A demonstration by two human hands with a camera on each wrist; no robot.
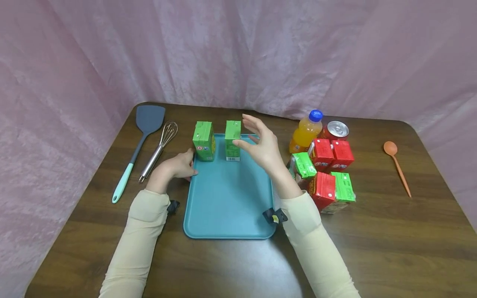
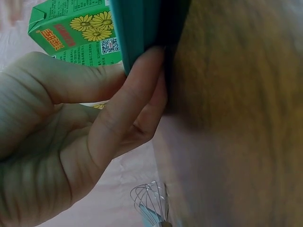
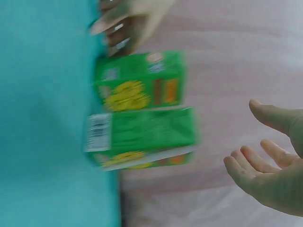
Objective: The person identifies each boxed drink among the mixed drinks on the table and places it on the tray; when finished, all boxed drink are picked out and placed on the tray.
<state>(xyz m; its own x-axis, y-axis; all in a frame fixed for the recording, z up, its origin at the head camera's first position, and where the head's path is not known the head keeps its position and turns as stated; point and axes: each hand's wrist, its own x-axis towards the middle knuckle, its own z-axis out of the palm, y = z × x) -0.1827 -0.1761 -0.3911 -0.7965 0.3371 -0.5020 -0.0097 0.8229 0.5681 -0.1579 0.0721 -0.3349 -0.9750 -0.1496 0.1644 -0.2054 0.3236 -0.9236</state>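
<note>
A blue-green tray [image 1: 228, 198] lies on the wooden table, with two green drink cartons upright at its far end. My left hand [image 1: 179, 165] pinches the tray's left rim between thumb and fingers, as the left wrist view shows, beside the left carton [image 1: 204, 141]. Over the tray's far right part, my right hand [image 1: 263, 145] is raised with fingers spread and nothing in it. The right carton [image 1: 232, 142] stands just left of that hand; in the right wrist view a gap separates the fingers from this carton [image 3: 151, 135].
Right of the tray cluster an orange drink bottle [image 1: 306, 133], a can [image 1: 337, 130], red cartons [image 1: 322, 188] and green cartons [image 1: 343, 187]. An orange spoon [image 1: 397, 165] lies far right. On the left lie a spatula [image 1: 143, 132] and a whisk [image 1: 160, 149].
</note>
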